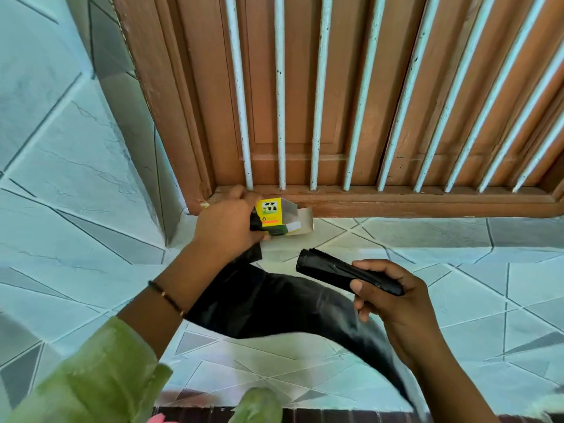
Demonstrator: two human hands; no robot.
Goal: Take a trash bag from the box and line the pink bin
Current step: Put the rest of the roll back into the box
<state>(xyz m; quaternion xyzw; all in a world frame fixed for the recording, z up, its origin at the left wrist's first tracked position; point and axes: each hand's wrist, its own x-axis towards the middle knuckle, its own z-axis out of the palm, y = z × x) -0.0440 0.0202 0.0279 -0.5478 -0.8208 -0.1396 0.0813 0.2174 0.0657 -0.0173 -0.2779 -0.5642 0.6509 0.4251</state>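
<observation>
The left hand [227, 222] grips the small yellow box [274, 216], held just below the brown wooden door [305, 87] with its white bars [280, 102]. The box's end flaps stand open; what is inside cannot be seen. The right hand [393, 296], nearer the person than the door, curls around a black roll of bags [335, 270]. A loose black trash bag [274, 303] hangs between both hands over the tiled floor [457, 300].

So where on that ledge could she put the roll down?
Bare tiles lie right of the box, along the wooden sill, and beyond the right hand. It is crowded between the hands, where the black bag trails from the left hand.
</observation>
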